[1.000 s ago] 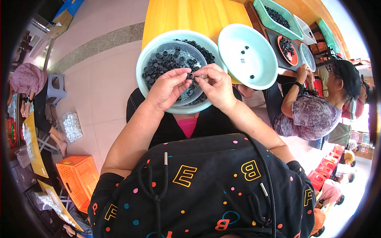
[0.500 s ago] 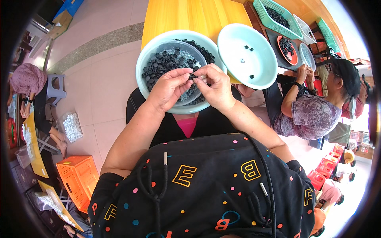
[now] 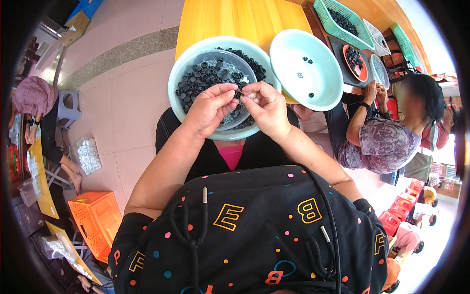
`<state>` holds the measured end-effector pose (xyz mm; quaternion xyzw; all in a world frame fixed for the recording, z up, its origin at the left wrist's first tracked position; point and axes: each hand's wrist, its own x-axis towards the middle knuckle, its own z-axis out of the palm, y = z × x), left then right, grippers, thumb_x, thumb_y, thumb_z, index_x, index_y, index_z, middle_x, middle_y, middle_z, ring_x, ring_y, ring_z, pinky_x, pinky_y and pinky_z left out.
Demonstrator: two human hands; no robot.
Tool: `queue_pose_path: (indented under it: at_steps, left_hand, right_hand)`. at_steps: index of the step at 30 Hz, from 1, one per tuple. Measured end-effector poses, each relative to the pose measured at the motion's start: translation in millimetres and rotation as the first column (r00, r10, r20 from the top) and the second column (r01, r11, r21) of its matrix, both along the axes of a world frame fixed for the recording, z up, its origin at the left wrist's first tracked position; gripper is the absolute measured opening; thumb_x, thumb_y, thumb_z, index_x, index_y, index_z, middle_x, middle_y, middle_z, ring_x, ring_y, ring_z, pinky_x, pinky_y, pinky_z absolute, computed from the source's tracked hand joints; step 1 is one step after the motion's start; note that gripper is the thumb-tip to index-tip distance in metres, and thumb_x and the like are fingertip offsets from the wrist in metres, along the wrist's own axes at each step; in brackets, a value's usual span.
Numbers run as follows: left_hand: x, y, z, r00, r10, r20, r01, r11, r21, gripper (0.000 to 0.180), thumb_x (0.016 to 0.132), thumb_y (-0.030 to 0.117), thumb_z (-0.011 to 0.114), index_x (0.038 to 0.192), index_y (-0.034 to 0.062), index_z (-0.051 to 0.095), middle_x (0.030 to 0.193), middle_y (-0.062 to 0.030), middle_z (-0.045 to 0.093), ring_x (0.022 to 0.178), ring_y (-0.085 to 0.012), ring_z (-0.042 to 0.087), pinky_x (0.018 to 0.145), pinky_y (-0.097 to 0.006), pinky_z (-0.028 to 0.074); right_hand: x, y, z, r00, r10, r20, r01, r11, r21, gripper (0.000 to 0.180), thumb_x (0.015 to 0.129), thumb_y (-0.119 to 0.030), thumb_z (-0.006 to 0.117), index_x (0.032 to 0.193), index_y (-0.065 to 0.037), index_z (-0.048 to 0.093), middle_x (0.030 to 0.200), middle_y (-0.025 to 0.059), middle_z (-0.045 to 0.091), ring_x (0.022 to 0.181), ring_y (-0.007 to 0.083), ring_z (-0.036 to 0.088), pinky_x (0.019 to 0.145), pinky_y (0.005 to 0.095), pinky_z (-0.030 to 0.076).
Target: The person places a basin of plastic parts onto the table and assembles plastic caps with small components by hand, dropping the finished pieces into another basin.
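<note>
Between my fingertips, over a basin, is a small black cap (image 3: 238,92). My left hand (image 3: 213,106) pinches it from the left, and my right hand (image 3: 267,108) pinches from the other side, its fingers curled. Below them a clear round bowl (image 3: 250,72) holds many black caps (image 3: 196,81) and a tangle of thin, pale clear pieces (image 3: 213,63). This bowl sits inside a larger pale-green basin (image 3: 176,100), where more black caps (image 3: 249,61) lie along the far right side. My fingers hide part of the held cap.
Right of the basin, a second pale-green basin (image 3: 323,63) holds a few black pieces, beside a yellow table (image 3: 235,19). Farther right are a red plate of caps (image 3: 361,76), a green basket (image 3: 360,41) and a seated person (image 3: 387,142). An orange crate (image 3: 95,223) stands at left.
My right hand's fingers have shifted slightly around the cap. Both hands stay together over the bowl, in nearly the same place.
</note>
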<state>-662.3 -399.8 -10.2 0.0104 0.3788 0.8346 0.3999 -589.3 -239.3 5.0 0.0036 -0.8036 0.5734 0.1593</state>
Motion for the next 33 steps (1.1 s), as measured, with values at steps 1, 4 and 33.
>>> queue_pose_path:
  at_steps: [1, 4, 33]
  left_hand:
    - [0, 0, 0, 1.000, 0.008, -0.004, -0.008, 1.000, -0.001, 0.017, 0.092, 0.007, 0.059, 0.107, 0.0001, 0.063, 0.095, -0.0059, 0.065, 0.083, -0.0107, 0.063, 0.078, -0.022, 0.053]
    - [0, -2, -5, 1.000, -0.016, 0.007, 0.015, 0.999, 0.036, 0.017, 0.093, 0.008, 0.059, 0.107, 0.0003, 0.063, 0.099, -0.0069, 0.065, 0.087, -0.0114, 0.063, 0.081, -0.023, 0.053]
    - [24, 12, 5, 0.993, 0.094, -0.068, -0.084, 0.987, 0.139, 0.026, 0.097, 0.015, 0.053, 0.115, -0.0010, 0.061, 0.108, -0.0095, 0.064, 0.100, -0.0162, 0.062, 0.093, -0.031, 0.050]
  right_hand:
    - [0, -1, -3, 0.998, 0.012, 0.068, -0.001, 0.987, -0.163, 0.021, 0.084, 0.004, 0.066, 0.104, -0.002, 0.063, 0.090, -0.0004, 0.060, 0.074, 0.0046, 0.056, 0.066, 0.0176, 0.046]
    - [-1, -1, -3, 0.995, 0.080, 0.055, -0.059, 0.944, -0.323, 0.024, 0.085, 0.004, 0.066, 0.108, -0.003, 0.061, 0.088, -0.0032, 0.059, 0.077, 0.0033, 0.054, 0.068, 0.0170, 0.046]
    - [-1, -5, -10, 0.978, 0.211, 0.002, -0.161, 0.754, -0.637, 0.038, 0.088, 0.005, 0.060, 0.125, -0.001, 0.058, 0.100, -0.0008, 0.053, 0.093, 0.0069, 0.051, 0.087, 0.0227, 0.044]
